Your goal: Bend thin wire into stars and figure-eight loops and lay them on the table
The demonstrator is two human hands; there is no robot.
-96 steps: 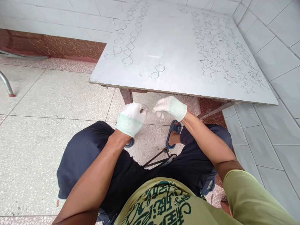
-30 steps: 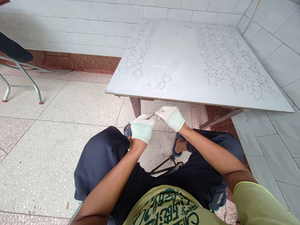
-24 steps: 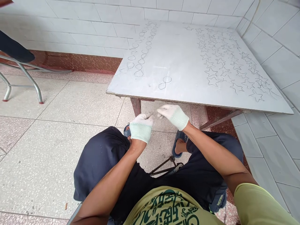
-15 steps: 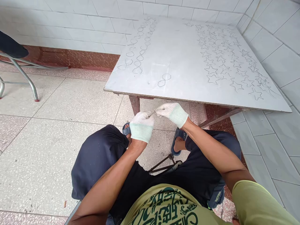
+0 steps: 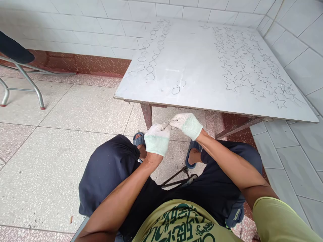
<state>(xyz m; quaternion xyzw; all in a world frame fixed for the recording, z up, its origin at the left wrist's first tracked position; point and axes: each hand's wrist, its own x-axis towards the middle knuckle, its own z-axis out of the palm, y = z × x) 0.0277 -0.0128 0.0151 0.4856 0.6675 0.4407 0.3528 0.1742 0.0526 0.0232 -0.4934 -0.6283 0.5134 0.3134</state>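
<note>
My left hand (image 5: 158,134), in a white glove with a pale green cuff, is closed in a pinch in front of the table edge. Fingertip to fingertip with it, my right hand (image 5: 185,123) wears the same kind of glove and is pinched shut too. Whatever is between the fingers is too small and too covered to make out. Just beyond the hands, a thin wire figure-eight (image 5: 178,86) lies by itself near the front of the white tabletop (image 5: 194,64).
Rows of wire figure-eights (image 5: 150,73) lie along the table's left side. Many wire stars (image 5: 230,76) spread over its right side. A metal-legged chair (image 5: 37,90) stands at far left. Below are a dark folding metal frame (image 5: 174,178) and my knees; tiled walls border the table.
My hands have drawn closer together and the left has turned slightly, its fingertips now meeting the right's. The view has shifted a little.
</note>
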